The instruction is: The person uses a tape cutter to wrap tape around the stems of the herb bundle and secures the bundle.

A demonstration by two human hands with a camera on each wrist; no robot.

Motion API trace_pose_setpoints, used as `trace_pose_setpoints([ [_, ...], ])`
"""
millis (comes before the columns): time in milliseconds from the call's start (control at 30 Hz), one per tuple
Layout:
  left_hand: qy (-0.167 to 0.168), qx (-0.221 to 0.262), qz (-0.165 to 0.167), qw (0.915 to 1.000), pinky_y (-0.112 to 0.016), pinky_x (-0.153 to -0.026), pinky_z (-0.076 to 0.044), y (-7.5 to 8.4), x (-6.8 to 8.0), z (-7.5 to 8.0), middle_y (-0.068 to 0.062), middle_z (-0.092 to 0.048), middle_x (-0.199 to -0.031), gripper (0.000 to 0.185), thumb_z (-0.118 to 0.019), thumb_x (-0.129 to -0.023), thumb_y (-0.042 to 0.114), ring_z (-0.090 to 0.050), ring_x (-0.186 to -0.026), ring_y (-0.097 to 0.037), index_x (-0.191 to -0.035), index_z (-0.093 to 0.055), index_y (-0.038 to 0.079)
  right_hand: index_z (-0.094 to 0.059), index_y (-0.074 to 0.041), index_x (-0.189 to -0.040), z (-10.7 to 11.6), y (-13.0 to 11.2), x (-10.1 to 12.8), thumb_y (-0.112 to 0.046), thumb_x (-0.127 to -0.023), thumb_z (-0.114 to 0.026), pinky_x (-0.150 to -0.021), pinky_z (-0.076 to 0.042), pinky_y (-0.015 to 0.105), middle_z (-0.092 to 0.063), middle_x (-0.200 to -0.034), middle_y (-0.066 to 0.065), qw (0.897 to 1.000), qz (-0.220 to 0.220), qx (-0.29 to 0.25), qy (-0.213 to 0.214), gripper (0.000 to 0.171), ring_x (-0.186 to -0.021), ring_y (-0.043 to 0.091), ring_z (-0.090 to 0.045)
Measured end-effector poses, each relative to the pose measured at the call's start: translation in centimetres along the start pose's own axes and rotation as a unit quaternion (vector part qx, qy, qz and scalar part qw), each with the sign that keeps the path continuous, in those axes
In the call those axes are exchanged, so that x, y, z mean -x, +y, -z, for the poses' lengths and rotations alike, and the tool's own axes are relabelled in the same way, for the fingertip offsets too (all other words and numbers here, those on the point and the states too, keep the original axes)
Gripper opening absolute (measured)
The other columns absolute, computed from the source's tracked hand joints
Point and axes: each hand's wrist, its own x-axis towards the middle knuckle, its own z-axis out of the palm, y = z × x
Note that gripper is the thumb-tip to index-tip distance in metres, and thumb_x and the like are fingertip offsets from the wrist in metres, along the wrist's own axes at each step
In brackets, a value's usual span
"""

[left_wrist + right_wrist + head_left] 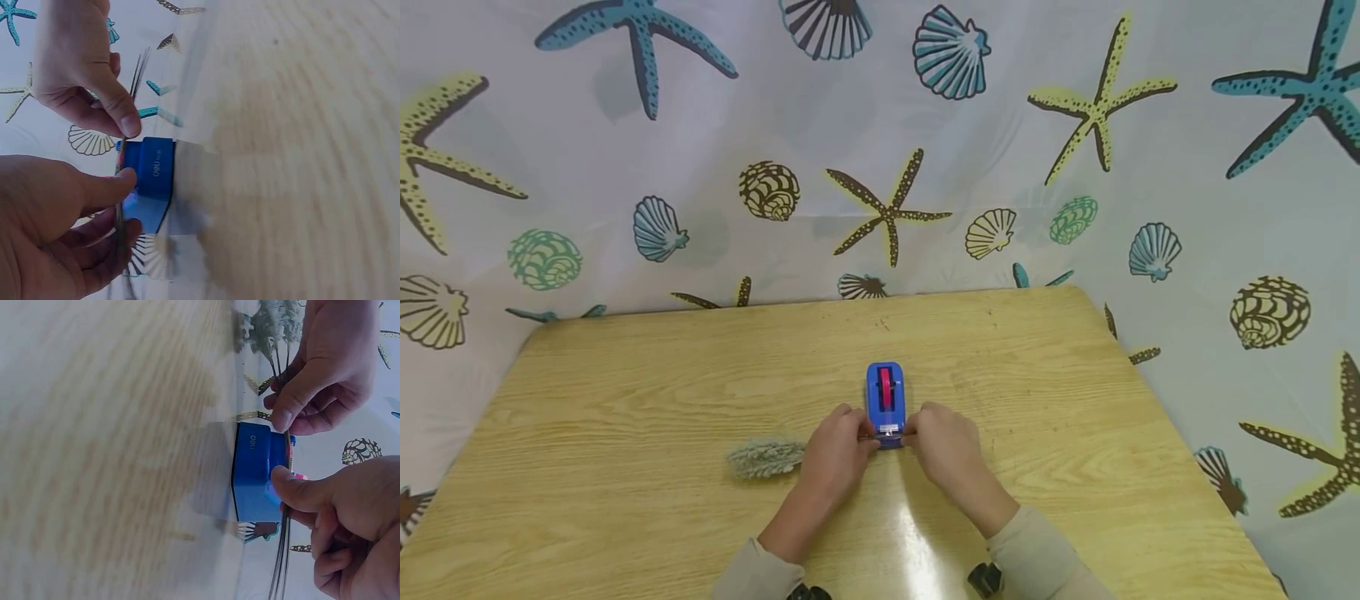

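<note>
- Showing at the near edge of the head view are two beige fabric sleeves (1037, 558), one on each arm.
- Pinching a bundle of thin, stiff stems (282, 550) are both hands: the left hand (835, 454) is curling thumb and forefinger round them on one side of the dispenser, and the right hand (947, 450) is doing the same on the other side.
- The stems are running across the near end of the dispenser, just at its cutter; I cannot count them, though there are several.
- One fluffy, grey-green dried tuft (766, 458) is lying on the table just left of the left hand, at the stems' end.
- One blue plastic tape dispenser (886, 404), boxy with a rounded top, is sitting mid-table between the two hands and holding one pink roll (886, 387).
- The table (625, 400) is showing pale, glossy wood grain.
- A smooth curtain (880, 125) printed with starfish and shells is hanging behind.
</note>
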Motion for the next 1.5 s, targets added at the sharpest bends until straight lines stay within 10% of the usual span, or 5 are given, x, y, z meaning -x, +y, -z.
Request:
trace_pose_setpoints([
  [867, 0.007, -0.103, -0.056, 0.993, -0.036, -0.065, -0.053, -0.3, -0.6, 0.3, 0.0, -0.061, -0.073, 0.012, -0.078, -0.086, 0.013, -0.06, -0.067, -0.016, -0.077, -0.071, 0.009, -0.069, -0.01, -0.075, -1.1, 1.0, -0.9, -0.036, -0.093, -0.071, -0.047, -0.04, 0.021, -0.058, -0.063, -0.005, 0.989, -0.002, -0.137, -0.056, 0.032, -0.054, 0.007, -0.046],
  [1067, -0.101, -0.025, -0.023, 0.9943, -0.033, -0.066, -0.053, -0.9, -2.2, 2.2, 0.001, -0.069, -0.078, 0.009, -0.075, -0.089, 0.014, -0.06, -0.07, -0.012, -0.081, -0.075, 0.01, -0.068, -0.011, -0.072, -1.5, 1.0, -0.9, -0.035, -0.092, -0.071, -0.046, -0.035, 0.02, -0.053, -0.06, -0.007, 0.987, -0.006, -0.157, -0.041, 0.031, -0.053, 0.005, -0.042],
  [1200, -0.14, 0.032, 0.012, 0.9895, -0.038, -0.083, -0.057, -1.3, -4.6, 3.9, -0.009, -0.071, -0.115, 0.027, -0.075, -0.09, 0.017, -0.068, -0.097, -0.022, -0.115, -0.074, 0.007, -0.067, -0.01, -0.072, -1.8, 0.9, -0.6, -0.034, -0.093, -0.07, -0.045, -0.033, 0.02, -0.05, -0.058, -0.007, 0.986, -0.011, -0.161, -0.035, 0.032, -0.051, 0.005, -0.04],
  [1333, -0.18, 0.052, -0.04, 0.9815, -0.047, -0.101, -0.051, -1.6, -7.5, 3.6, -0.016, -0.041, -0.155, 0.068, -0.076, -0.089, 0.017, -0.05, -0.135, -0.037, -0.149, -0.046, 0.007, -0.066, -0.009, -0.071, -1.7, 0.9, -0.4, -0.034, -0.094, -0.069, -0.044, -0.032, 0.02, -0.048, -0.056, -0.007, 0.988, -0.016, -0.153, -0.03, 0.034, -0.05, 0.005, -0.039],
  [1500, -0.257, 0.018, -0.132, 0.9572, -0.051, -0.116, -0.034, -2.6, -9.7, 2.8, -0.016, -0.021, -0.165, 0.082, -0.076, -0.089, 0.014, -0.027, -0.15, -0.039, -0.157, -0.03, 0.007, -0.067, -0.009, -0.074, -1.7, 0.7, -0.5, -0.035, -0.094, -0.068, -0.044, -0.033, 0.02, -0.049, -0.057, -0.006, 0.987, -0.019, -0.152, -0.037, 0.033, -0.05, 0.005, -0.04],
])
